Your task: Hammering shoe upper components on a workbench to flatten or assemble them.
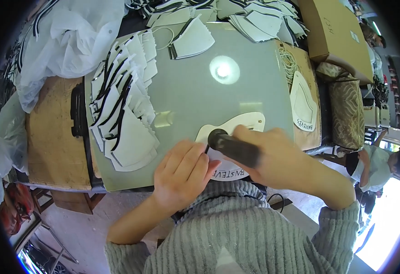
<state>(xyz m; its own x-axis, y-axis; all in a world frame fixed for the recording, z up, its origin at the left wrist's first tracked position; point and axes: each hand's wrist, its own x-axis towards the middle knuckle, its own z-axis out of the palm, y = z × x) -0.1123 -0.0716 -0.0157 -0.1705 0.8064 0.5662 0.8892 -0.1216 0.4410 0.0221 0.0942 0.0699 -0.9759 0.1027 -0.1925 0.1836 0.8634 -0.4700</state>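
1. I see fanned white cut pieces [122, 114] crowding the grey mat's [236, 96] left edge (more heaped along its far edge).
2. My right hand [277, 160] grips the black tool [234, 148]; my left hand [184, 176] presses flat on the cream pattern piece [236, 125] near the mat's near edge.

Bright daylight, round glare spot on the grey board [236, 91], fisheye-bent dark corners.

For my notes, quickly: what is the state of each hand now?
Left hand: open, flat on the white template.
Right hand: closed around the black tool handle.
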